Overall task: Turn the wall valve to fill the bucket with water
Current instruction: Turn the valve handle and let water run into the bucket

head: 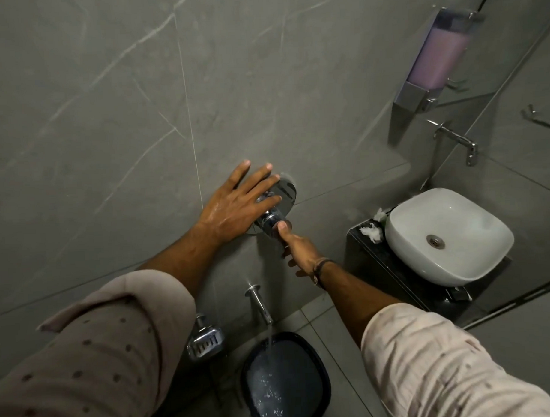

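Observation:
A chrome wall valve (275,216) with a round plate and a knob sticks out of the grey tiled wall. My left hand (236,206) lies flat against the wall and plate, fingers spread, its fingertips over the valve's upper part. From below, my right hand (297,248) reaches up and its thumb presses on the knob's end. Under the valve a chrome spout (260,304) pours a stream of water into a dark bucket (320,375) on the floor. The bucket holds bubbling water.
A chrome soap dish (205,340) hangs on the wall left of the spout. To the right a white basin (449,236) sits on a dark counter with crumpled tissue (372,231). Above it are a tap (458,139) and a soap dispenser (433,59).

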